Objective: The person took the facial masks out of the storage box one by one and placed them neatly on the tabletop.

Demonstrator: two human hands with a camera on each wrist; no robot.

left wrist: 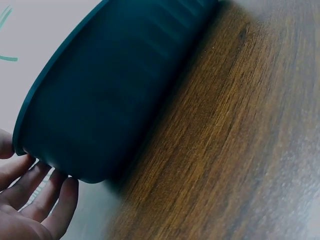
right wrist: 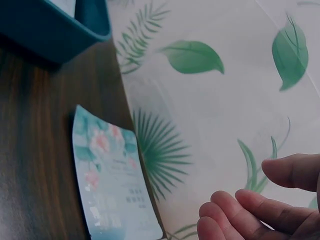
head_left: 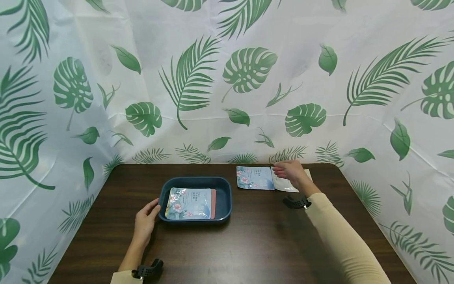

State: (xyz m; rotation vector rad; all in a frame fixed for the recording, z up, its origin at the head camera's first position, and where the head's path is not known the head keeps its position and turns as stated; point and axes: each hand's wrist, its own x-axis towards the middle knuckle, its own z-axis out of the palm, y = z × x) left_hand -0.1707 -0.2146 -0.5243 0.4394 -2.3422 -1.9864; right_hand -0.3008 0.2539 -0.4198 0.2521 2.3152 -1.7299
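Note:
My left hand (head_left: 145, 221) holds the left end of a dark blue plastic tray (head_left: 227, 217), and the left wrist view shows thumb and fingers on either side of its rim. Inside the tray lies a light blue floral sachet (head_left: 191, 204) over others, of which a pink edge (head_left: 213, 204) shows at the right. Over at the back right, my right hand (head_left: 291, 172) hovers above a cream sachet (head_left: 282, 184), partly covering it. Its fingers are loosely bent with nothing between them in the right wrist view. Beside the cream one lies another blue floral sachet (right wrist: 112, 185).
Everything stands on a dark wooden table (head_left: 248, 252). Its back edge meets a white curtain with green leaves (head_left: 248, 130), which also runs down both sides. A black band (head_left: 297, 202) circles each wrist.

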